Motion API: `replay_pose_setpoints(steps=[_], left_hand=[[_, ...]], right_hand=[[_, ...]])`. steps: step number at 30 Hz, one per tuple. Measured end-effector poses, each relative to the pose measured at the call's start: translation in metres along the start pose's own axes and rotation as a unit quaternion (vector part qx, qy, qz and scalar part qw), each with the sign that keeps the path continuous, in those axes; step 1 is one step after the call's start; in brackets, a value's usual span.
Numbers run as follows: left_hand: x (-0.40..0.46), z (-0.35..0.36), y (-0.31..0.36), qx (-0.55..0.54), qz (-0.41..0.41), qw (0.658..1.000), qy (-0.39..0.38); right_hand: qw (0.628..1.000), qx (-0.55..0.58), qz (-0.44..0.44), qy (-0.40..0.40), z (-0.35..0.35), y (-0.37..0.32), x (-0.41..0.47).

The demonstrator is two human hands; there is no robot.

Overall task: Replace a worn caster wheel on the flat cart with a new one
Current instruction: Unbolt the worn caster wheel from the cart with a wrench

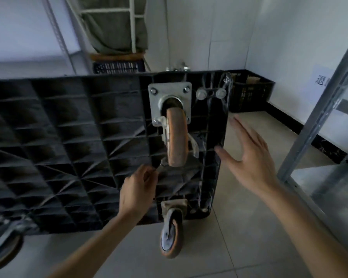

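The scene is dim, lit by soft daylight that brightens the white wall (pixel 289 37) and the floor tiles (pixel 239 227). The black ribbed underside of the cart (pixel 68 137) swallows detail in shadow. Wide-angle distortion bends lines near the edges. The caster at the lower left (pixel 2 243) is blurred, and the whole frame is slightly soft.

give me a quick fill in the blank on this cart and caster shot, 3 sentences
1. The flat cart stands tipped so that its ribbed ______ faces the camera.
2. The left hand holds a metal ______ just below the upper caster wheel.
3. The right hand is ______, fingers straight, beside the cart's edge.

Missing words: underside; wrench; open
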State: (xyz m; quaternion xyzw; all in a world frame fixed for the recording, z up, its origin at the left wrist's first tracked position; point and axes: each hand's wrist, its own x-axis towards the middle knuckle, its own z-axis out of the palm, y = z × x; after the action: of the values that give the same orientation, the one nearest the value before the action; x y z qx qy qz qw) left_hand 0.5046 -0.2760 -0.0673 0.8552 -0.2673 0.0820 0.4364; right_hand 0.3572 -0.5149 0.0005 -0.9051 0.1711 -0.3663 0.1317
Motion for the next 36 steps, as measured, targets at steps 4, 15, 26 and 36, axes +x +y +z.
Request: replay_pose_setpoints(steps=[4, 15, 26, 36], left_hand=[[0.024, -0.041, -0.003, -0.011, 0.012, 0.998, 0.061], [0.074, -0.081, 0.031, 0.071, 0.105, 0.991, 0.043], [0.106, -0.103, 0.048, 0.197, 0.159, 0.967, 0.017], [0.111, -0.1, 0.066, 0.276, 0.253, 0.921, 0.104]], right_hand=[[0.997, 0.019, -0.041, 0.066, -0.015, -0.028, 0.038], [0.99, -0.093, -0.103, 0.02, -0.016, -0.053, 0.109], [0.99, -0.094, -0.108, 0.022, -0.01, -0.054, 0.124], [0.987, -0.093, -0.122, 0.037, -0.003, -0.05, 0.129]])
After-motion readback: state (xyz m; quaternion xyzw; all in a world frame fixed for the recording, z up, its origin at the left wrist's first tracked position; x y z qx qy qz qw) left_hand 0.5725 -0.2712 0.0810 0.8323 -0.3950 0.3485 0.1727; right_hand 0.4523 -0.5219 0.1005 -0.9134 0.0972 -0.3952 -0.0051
